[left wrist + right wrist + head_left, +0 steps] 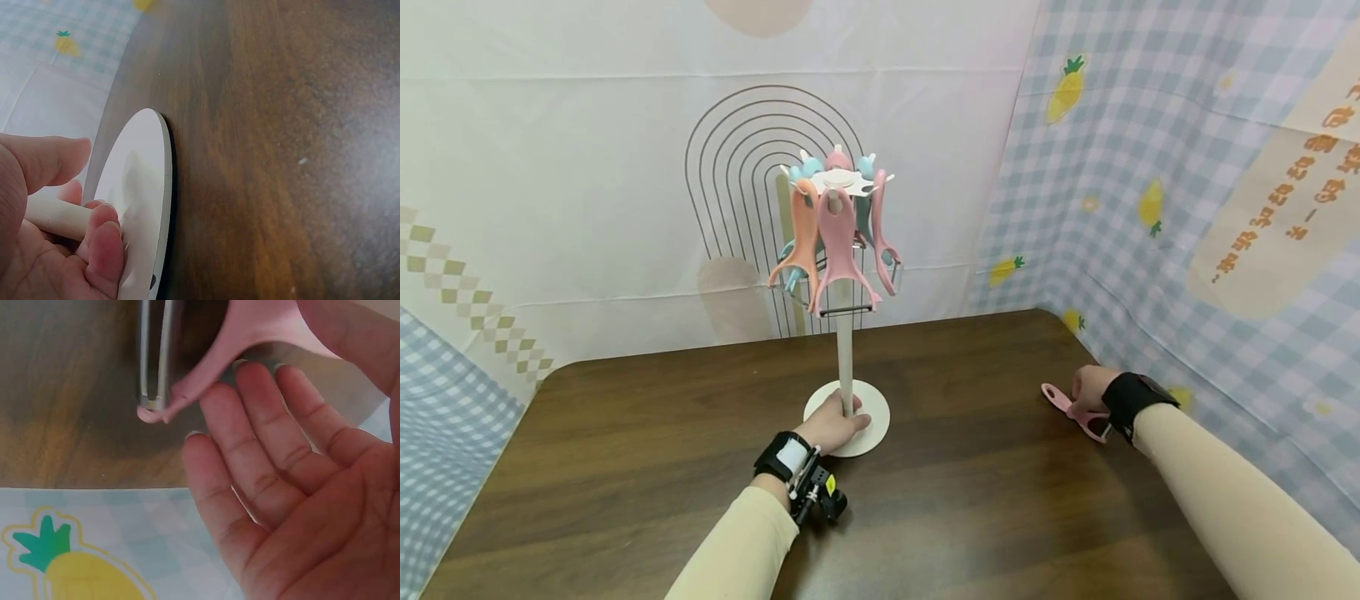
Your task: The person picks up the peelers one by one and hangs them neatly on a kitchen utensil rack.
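Observation:
A white stand has a thin upright pole (845, 354) on a round base (876, 408). Several Y-shaped peelers hang around its top, among them a pink peeler (837, 237) and an orange peeler (803, 225). Low on the pole, my left hand (829, 427) curls its fingers around it, the thumb lifted off in the left wrist view. Far to the right, my right hand (1090, 388) pinches another pink peeler (262, 322) at the table surface. The right wrist view shows its metal blade (153, 356) and fingertips against its edge; the thumb's contact is partly out of frame.
The brown wooden table (662, 467) extends around the stand. Behind it hangs a white cloth (587, 167), and a blue checked cloth (1120, 150) with pineapples borders the right edge, close to my right hand.

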The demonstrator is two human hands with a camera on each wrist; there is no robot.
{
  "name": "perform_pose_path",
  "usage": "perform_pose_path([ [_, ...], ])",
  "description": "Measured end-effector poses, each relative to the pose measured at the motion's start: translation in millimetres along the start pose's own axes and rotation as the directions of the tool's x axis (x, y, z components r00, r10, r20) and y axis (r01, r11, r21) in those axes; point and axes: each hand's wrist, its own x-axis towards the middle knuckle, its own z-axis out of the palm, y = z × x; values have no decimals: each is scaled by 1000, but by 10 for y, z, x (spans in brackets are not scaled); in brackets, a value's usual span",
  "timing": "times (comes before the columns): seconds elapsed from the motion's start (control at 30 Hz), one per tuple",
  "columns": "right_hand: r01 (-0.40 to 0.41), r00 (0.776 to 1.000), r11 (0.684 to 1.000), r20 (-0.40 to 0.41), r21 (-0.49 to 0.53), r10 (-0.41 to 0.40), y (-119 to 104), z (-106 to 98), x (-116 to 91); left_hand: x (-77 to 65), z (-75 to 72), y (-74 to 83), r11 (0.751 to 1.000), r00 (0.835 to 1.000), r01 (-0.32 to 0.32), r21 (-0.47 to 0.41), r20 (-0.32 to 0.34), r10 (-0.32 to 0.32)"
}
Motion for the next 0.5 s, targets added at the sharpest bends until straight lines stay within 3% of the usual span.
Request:
perform_pose_path([
  [0.23,4,1000,1000,1,25,-4,-13,57,-2,0,-1,9,1000,1000,-4,2,-3,4],
  [0.5,34,997,999,-74,12,-33,-36,103,-15,-7,1,12,1000,1000,5,4,0,-5],
])
